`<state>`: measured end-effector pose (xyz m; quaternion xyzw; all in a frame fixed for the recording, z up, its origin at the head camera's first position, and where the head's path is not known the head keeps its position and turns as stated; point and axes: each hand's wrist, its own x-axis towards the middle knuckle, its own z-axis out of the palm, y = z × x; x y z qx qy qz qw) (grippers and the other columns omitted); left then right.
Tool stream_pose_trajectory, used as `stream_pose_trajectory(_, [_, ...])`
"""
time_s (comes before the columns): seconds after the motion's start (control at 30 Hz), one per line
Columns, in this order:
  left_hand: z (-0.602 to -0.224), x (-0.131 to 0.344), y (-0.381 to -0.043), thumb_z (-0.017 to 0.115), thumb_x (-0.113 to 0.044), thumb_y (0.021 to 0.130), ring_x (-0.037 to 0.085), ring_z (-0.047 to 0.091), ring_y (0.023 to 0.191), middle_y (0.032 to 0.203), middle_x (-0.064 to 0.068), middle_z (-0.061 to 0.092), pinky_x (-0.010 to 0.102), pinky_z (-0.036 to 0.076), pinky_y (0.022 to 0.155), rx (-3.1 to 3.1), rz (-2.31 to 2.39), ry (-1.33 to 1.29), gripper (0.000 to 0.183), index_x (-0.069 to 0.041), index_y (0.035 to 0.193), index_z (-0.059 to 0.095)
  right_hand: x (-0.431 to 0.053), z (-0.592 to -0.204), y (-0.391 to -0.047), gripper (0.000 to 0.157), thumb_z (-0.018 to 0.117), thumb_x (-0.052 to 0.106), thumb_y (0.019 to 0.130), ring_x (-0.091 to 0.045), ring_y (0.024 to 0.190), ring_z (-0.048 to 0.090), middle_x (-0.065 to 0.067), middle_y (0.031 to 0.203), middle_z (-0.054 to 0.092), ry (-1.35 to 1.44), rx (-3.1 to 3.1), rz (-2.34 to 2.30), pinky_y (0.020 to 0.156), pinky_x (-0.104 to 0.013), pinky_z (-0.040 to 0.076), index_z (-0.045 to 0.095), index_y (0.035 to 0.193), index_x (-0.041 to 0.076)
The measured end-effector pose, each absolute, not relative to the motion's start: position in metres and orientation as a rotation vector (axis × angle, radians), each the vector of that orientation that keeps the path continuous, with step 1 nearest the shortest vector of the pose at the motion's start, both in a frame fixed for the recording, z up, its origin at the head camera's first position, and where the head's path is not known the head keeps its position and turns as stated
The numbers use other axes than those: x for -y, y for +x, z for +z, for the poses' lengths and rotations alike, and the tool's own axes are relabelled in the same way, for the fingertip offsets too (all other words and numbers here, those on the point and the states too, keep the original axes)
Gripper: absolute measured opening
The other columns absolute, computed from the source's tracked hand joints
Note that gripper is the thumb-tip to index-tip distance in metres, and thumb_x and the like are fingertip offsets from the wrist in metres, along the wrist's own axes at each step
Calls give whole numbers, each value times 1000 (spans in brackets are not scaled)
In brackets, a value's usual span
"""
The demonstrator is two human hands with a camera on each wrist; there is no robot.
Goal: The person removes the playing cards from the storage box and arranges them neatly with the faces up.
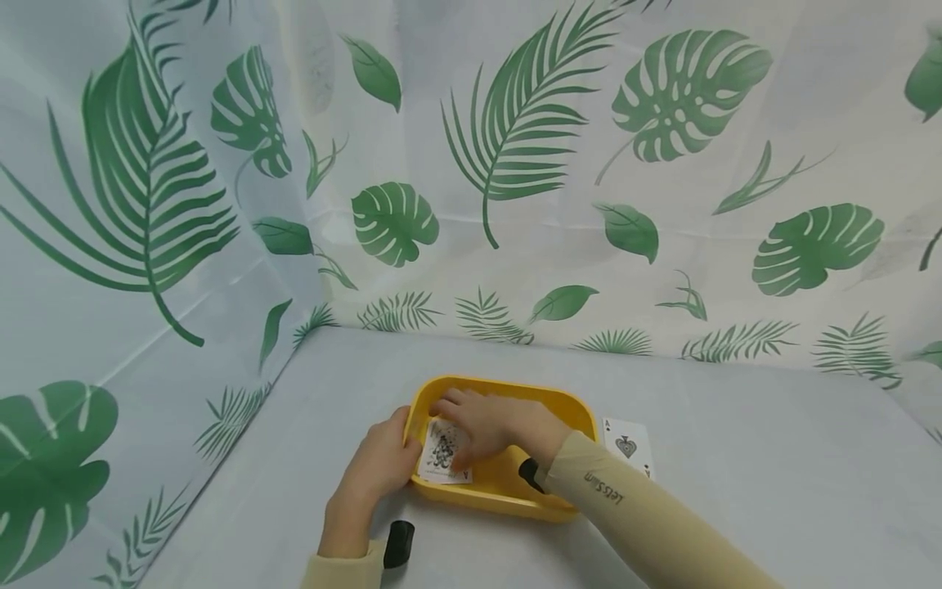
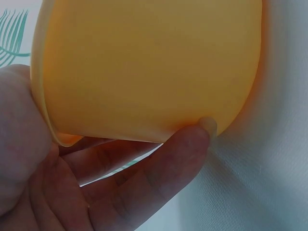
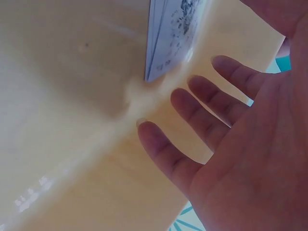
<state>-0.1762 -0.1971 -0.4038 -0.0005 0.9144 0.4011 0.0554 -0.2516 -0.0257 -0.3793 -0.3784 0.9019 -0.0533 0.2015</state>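
Left hand [image 1: 377, 460] holds the yellow tray [image 1: 489, 501]; right hand [image 1: 489, 421], grip wide beside the playing cards [image 1: 440, 460], seems to be at the pick-up, which calls for pinching their edges.

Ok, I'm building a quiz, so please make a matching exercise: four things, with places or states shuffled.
1. bare left hand
2. bare right hand
3. rectangular white ace-of-spades card
4. stack of white printed cards

A. on the white surface, right of the rectangular yellow plastic tray
B. inside the tray, at its left end
C. gripping the tray's left end
D. over the tray, fingers apart

Pairs: 1-C; 2-D; 3-A; 4-B
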Motion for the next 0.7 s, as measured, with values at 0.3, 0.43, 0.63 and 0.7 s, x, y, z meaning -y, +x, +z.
stream_pose_trajectory(0.3, [-404, 196, -176, 53, -4, 97, 17, 57, 63, 102, 14, 63, 32, 50, 56, -2753, 1248, 7, 51, 4, 146, 43, 27, -384, -249, 72, 82, 42, 82, -20, 125, 45, 1, 141, 44, -1021, -2517, -145, 106, -41, 41, 51, 144, 22])
stream_pose_trajectory(0.43, [-403, 196, -176, 53, -5, 97, 17, 57, 64, 104, 14, 63, 31, 50, 56, -2758, 1244, -3, 51, 5, 146, 43, 28, -385, -248, 75, 83, 44, 81, -20, 122, 46, 1, 138, 44, -1018, -2524, -122, 105, -42, 42, 50, 145, 23])
stream_pose_trajectory(0.63, [-403, 197, -176, 53, -5, 97, 17, 57, 66, 105, 14, 63, 31, 49, 57, -2778, 1222, -4, 51, 5, 146, 43, 31, -389, -248, 80, 83, 49, 78, -19, 118, 46, 1, 134, 45, -1035, -2540, -69, 105, -42, 42, 49, 145, 24])
stream_pose_trajectory(0.7, [-403, 197, -176, 53, -5, 97, 17, 56, 66, 104, 13, 63, 31, 49, 57, -2778, 1223, -3, 51, 6, 146, 43, 32, -390, -248, 81, 83, 51, 77, -19, 117, 46, 1, 133, 45, -1040, -2546, -47, 104, -42, 42, 48, 145, 25])
